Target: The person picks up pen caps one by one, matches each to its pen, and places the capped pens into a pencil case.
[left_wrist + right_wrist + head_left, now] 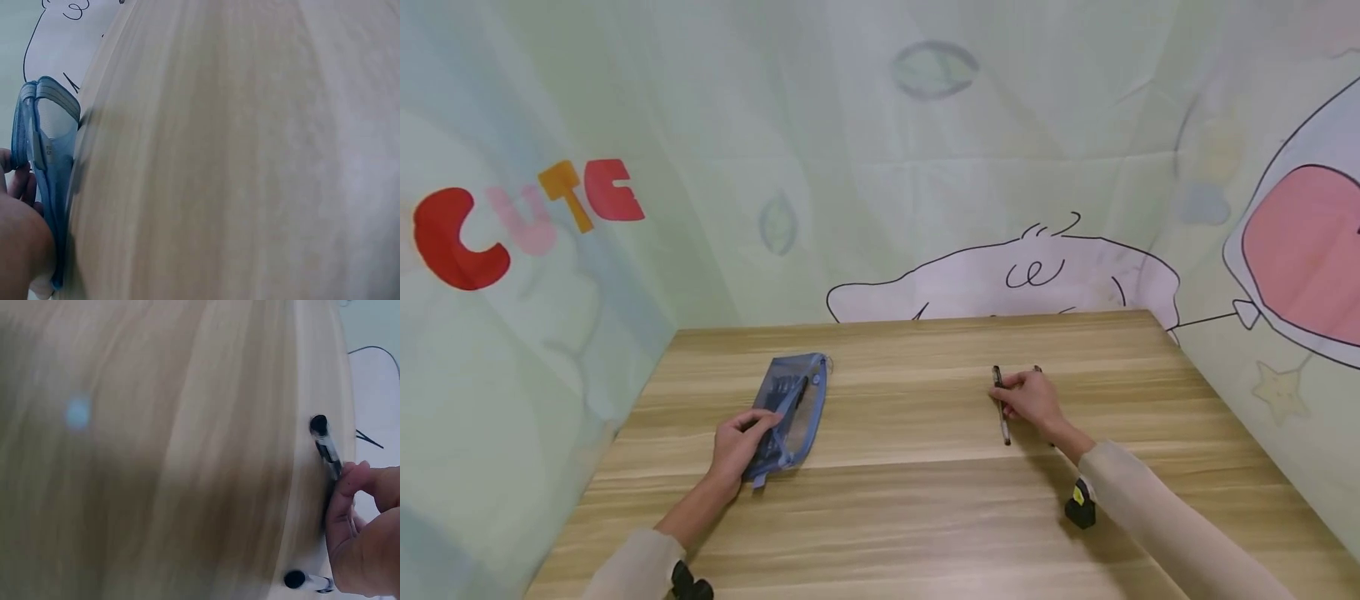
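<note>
On the left of the table lies a blue see-through zip pouch, with dark items showing through its side. My left hand holds the pouch's upper layer between thumb and fingers; in the left wrist view the pouch stands partly raised with its zipped edge parted. Over on the right, my right hand pinches a black-capped pen near its middle. A second pen lies beside it, mostly hidden under the hand in the head view.
Both hands are over a wood-grain table. A printed cloth backdrop rises along its back and sides. Black wrist devices, one on the right wrist, hang near the tabletop.
</note>
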A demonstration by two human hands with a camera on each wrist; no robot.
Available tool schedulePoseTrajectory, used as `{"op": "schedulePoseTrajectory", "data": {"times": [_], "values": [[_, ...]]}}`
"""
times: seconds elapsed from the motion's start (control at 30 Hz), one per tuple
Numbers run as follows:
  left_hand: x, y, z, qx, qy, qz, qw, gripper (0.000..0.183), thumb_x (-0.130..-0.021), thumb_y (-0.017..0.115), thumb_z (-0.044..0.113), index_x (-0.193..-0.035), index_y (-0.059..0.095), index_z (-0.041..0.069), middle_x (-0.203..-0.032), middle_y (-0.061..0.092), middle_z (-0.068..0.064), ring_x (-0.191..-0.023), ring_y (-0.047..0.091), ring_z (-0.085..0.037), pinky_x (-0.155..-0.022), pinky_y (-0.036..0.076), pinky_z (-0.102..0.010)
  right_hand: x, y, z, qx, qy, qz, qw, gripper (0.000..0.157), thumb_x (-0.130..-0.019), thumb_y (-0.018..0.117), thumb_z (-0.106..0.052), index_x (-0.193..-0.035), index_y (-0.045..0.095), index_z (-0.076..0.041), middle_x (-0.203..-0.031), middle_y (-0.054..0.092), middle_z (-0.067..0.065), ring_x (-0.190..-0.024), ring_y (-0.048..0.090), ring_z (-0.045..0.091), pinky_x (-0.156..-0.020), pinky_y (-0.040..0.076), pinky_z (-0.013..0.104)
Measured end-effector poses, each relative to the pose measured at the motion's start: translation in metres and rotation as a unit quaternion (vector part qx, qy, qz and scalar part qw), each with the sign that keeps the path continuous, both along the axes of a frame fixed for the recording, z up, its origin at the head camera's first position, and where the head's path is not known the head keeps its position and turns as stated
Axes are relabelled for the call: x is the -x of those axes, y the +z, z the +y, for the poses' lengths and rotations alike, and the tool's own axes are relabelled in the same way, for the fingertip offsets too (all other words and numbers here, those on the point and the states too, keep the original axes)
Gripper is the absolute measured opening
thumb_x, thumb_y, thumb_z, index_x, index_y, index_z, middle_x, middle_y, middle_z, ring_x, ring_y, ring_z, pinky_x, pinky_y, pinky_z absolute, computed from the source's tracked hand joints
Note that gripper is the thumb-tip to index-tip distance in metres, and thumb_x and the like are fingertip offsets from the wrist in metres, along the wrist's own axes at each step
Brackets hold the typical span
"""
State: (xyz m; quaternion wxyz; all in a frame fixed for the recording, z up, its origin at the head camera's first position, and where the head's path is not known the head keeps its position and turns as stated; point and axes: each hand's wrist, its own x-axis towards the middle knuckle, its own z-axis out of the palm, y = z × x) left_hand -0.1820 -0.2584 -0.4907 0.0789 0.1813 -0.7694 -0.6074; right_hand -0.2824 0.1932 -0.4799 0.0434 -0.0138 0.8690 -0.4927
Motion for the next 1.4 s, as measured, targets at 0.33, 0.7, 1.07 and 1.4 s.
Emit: {"op": "schedulePoseTrajectory", "data": {"times": [0.33,0.7,1.07,1.4], "values": [[-0.001,0.001,0.000,0.006,-0.002,-0.008,0.9999,0.015,-0.089,0.080,0.030,-0.095,0.081,0.015,-0.087,0.070,0.022,-0.090,0.058,0.002,-0.081,0.046,-0.013,0.002,0.004,0.000,0.026,0.003,-0.034,0.999,0.031,-0.098,0.069,-0.017,-0.110,0.070,0.012,-0.072,0.071,0.003,-0.053,0.060,0.005,-0.051,0.054,0.018],[0.000,0.002,0.000,0.013,-0.007,-0.007,0.9999,0.012,-0.091,0.079,0.028,-0.092,0.080,0.016,-0.082,0.067,0.026,-0.090,0.057,0.001,-0.081,0.045,-0.013,0.003,0.013,-0.006,0.206,0.019,-0.142,0.968,0.049,-0.104,0.060,-0.013,-0.140,0.045,0.017,-0.073,0.071,-0.005,-0.059,0.067,0.002,-0.061,0.059,0.018],[-0.003,0.001,0.001,0.010,-0.002,-0.005,0.9999,0.017,-0.090,0.080,0.027,-0.095,0.081,0.011,-0.081,0.067,0.025,-0.087,0.058,0.000,-0.078,0.047,-0.014,0.007,0.008,-0.063,0.222,0.066,-0.159,0.960,0.044,-0.103,0.063,-0.016,-0.134,0.053,0.013,-0.079,0.071,0.000,-0.063,0.068,0.005,-0.063,0.059,0.018],[-0.003,0.002,0.000,0.007,-0.003,-0.005,1.0000,0.018,-0.090,0.080,0.028,-0.097,0.080,0.011,-0.087,0.070,0.021,-0.090,0.058,0.001,-0.081,0.046,-0.012,0.005,0.010,-0.146,0.244,0.099,-0.163,0.951,0.033,-0.100,0.066,-0.009,-0.124,0.058,0.012,-0.071,0.069,0.001,-0.057,0.066,0.007,-0.056,0.056,0.017]]}}
